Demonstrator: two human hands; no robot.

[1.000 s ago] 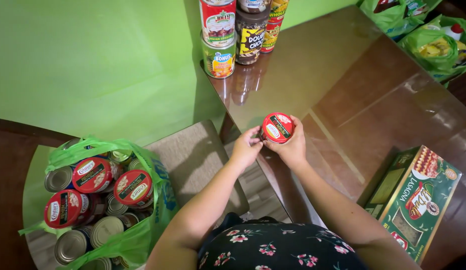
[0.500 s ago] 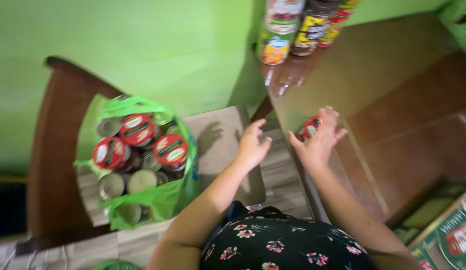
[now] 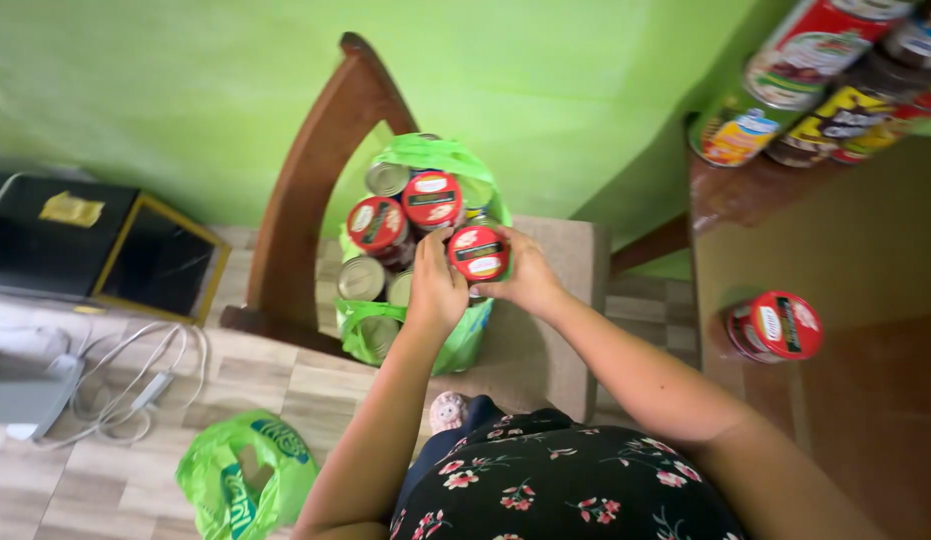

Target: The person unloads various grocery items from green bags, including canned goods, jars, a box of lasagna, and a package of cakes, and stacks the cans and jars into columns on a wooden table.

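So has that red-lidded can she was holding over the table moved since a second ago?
Yes. That can now sits on the brown table; both hands hold another can over the green bag on the chair.

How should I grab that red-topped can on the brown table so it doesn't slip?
Grip the can by its round side wall, not the flat red top. It stands upright with nothing close around it, so come from above or from the table's near edge and wrap fingers around opposite sides. The curved wall probably gives a steadier hold than the smooth lid.
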